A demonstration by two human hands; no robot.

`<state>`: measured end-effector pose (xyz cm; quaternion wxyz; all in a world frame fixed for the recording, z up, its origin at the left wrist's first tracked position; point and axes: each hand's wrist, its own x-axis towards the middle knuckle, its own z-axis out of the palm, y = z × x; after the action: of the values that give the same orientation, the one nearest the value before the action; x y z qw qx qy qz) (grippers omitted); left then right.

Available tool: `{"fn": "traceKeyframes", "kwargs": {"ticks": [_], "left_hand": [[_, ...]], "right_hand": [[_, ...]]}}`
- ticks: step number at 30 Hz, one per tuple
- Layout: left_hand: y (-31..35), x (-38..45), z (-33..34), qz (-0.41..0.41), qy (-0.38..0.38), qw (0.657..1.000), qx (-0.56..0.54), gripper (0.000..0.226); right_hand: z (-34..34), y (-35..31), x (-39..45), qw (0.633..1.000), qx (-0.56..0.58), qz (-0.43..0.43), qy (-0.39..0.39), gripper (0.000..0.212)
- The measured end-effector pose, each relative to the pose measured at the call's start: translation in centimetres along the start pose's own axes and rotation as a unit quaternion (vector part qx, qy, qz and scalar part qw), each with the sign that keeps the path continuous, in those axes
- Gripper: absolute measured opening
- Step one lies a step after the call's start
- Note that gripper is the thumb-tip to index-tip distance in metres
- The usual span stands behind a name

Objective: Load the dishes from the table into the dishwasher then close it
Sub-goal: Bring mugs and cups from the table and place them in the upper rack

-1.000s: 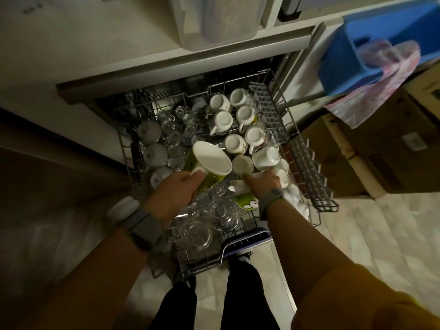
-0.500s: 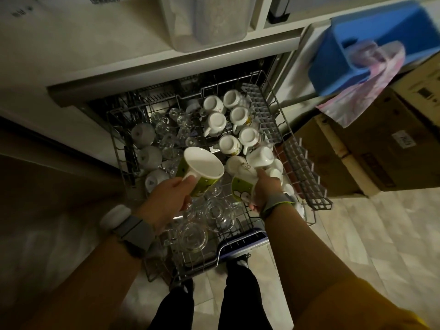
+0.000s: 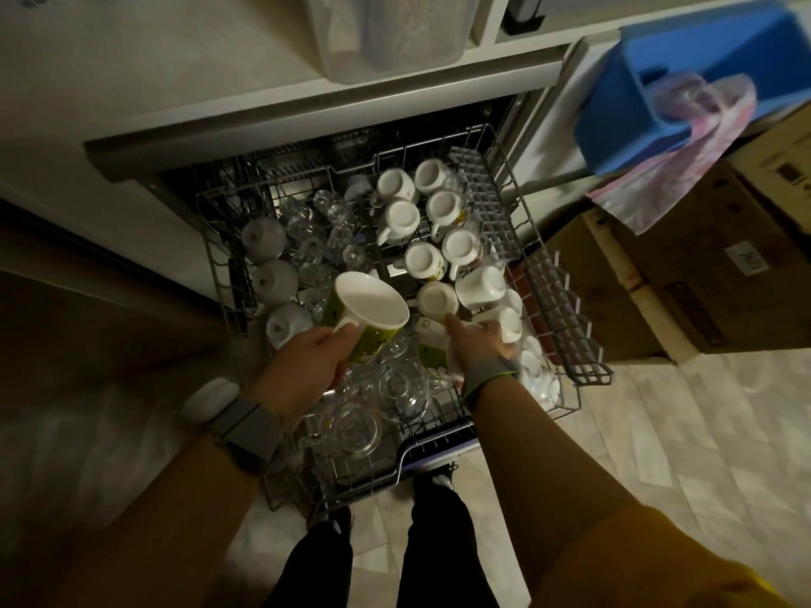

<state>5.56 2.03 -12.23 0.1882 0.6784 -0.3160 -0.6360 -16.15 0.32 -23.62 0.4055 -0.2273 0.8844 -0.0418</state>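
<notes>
The dishwasher's upper rack (image 3: 566,326) is pulled out below me, full of upturned white cups (image 3: 432,261) and clear glasses (image 3: 355,427). My left hand (image 3: 307,362) grips a green mug with a white inside (image 3: 368,313) by its body, mouth tilted toward me, above the rack's middle. My right hand (image 3: 471,344) holds a second green mug (image 3: 432,351), set among the cups at the rack's right front; my fingers hide most of it.
Cardboard boxes (image 3: 684,274) stand on the floor to the right, with a blue bin (image 3: 658,94) and a pink plastic bag (image 3: 684,147) above them. A counter edge (image 3: 307,120) runs over the dishwasher. My legs (image 3: 382,550) stand at the rack's front.
My right hand lifted the second green mug slightly, then lowered it back among the cups. The left hand kept its mug almost still above the rack.
</notes>
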Motion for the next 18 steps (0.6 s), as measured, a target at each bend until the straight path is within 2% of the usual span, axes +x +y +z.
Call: {"fn": "traceKeyframes", "kwargs": {"ticks": [4,7,10,12,14,16,18], "left_hand": [[-0.1,0.0,-0.1,0.006,-0.001,1.000,0.000,0.035],[-0.2,0.1,-0.5,0.007,-0.003,1.000,0.000,0.035],[-0.4,0.3,-0.4,0.000,0.001,1.000,-0.002,0.034],[-0.5,0.4,-0.4,-0.003,0.009,1.000,-0.003,0.033],[-0.6,0.7,-0.3,-0.009,0.007,1.000,0.004,0.034],[-0.7,0.8,0.0,-0.008,0.004,1.000,0.017,0.036],[-0.7,1.1,0.5,-0.001,0.004,1.000,0.026,0.037]], "right_hand": [[2.1,0.0,2.4,0.999,0.024,0.000,-0.040,0.098],[4.3,1.2,5.6,0.978,0.187,0.052,-0.074,0.102],[6.0,2.8,8.2,0.967,0.221,0.101,-0.073,0.091],[6.8,3.3,9.6,0.965,0.233,0.104,-0.061,0.082],[5.2,1.9,6.6,0.970,0.209,0.089,-0.085,0.069],[2.0,-0.1,1.7,0.973,0.186,0.060,-0.121,0.046],[-0.3,0.2,0.5,0.981,0.134,-0.013,-0.137,0.044]]}}
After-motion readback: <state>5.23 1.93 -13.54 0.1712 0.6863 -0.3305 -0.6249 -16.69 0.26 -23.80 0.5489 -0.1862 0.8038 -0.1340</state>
